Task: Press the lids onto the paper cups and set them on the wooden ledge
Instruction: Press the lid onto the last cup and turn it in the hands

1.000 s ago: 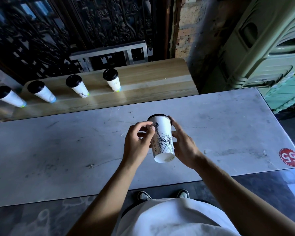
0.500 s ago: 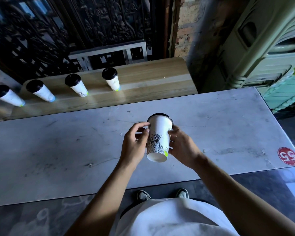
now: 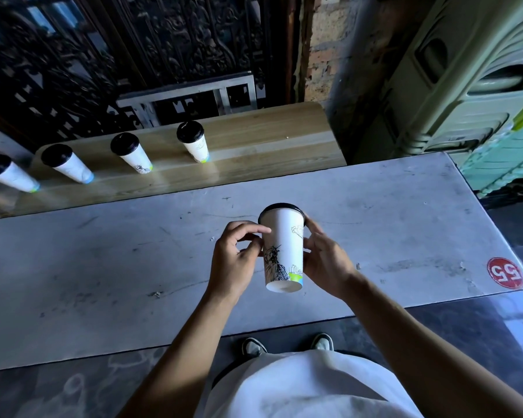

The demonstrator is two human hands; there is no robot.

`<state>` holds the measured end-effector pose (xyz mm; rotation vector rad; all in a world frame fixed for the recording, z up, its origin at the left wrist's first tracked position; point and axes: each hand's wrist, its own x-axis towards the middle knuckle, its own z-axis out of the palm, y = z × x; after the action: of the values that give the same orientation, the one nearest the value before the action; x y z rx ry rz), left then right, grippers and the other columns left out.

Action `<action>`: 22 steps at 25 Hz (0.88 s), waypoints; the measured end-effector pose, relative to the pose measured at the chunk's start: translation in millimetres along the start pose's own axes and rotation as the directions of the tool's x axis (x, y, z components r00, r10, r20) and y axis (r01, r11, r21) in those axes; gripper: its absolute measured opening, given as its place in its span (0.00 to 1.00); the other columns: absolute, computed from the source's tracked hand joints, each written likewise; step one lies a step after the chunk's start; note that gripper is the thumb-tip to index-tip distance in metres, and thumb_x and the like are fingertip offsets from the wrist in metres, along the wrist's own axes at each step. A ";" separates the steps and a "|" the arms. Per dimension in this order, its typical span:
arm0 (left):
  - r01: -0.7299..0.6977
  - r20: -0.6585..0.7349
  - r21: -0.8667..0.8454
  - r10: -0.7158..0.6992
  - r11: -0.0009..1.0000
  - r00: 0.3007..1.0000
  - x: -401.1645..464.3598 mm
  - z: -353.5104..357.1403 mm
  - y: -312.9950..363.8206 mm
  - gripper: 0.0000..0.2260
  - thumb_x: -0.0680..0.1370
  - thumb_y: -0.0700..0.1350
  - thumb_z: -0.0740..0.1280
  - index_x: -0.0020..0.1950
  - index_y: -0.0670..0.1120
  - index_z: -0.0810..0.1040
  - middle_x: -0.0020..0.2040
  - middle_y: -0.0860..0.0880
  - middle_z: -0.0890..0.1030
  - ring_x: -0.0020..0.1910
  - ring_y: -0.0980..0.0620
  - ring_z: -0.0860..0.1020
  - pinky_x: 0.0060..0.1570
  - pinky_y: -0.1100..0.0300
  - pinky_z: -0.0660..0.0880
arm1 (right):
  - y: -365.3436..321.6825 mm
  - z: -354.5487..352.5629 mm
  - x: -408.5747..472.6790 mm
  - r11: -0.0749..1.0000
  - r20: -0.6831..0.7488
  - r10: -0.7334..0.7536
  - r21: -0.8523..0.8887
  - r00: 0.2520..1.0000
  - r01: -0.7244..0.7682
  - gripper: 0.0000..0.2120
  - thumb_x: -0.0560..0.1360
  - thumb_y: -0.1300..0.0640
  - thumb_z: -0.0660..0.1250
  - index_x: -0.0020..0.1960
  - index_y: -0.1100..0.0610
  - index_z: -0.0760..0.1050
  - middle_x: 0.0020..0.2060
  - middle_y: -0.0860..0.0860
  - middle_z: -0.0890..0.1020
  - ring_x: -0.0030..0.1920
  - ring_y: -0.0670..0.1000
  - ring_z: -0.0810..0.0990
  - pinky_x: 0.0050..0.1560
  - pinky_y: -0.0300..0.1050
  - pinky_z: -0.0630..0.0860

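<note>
A long grey marble counter (image 3: 103, 267) runs in front of a pale wooden ledge (image 3: 254, 152), where four white paper cups with black lids (image 3: 191, 140) stand in a row. Above the counter, the left hand (image 3: 233, 260) and right hand (image 3: 326, 263) grip a fifth white printed paper cup (image 3: 284, 251) between them, its black plastic lid (image 3: 280, 206) fitted and tilted away.

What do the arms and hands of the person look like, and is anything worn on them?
Both forearms are bare up to the edge of the picture: no sleeve shows on them. The left hand and the right hand have no glove, ring, watch or bracelet that can be seen. No marking shows on the arms.
</note>
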<state>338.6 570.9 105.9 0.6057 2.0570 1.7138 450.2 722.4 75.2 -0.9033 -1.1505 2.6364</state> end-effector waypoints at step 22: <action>0.183 -0.006 -0.106 -0.185 0.977 0.983 1.9 4.1 -3.6 0.10 0.70 0.54 0.73 0.50 0.56 0.83 0.52 0.52 0.86 0.54 0.45 0.84 0.43 0.52 0.84 | -4.6 -6.5 5.3 0.996 0.079 0.008 -0.084 0.997 -0.001 0.30 0.75 0.51 0.64 0.74 0.31 0.65 0.61 0.65 0.79 0.55 0.60 0.80 0.50 0.52 0.82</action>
<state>339.0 574.7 101.7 0.3579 1.9521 1.7096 449.0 731.5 72.5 -0.8232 -1.2872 2.6679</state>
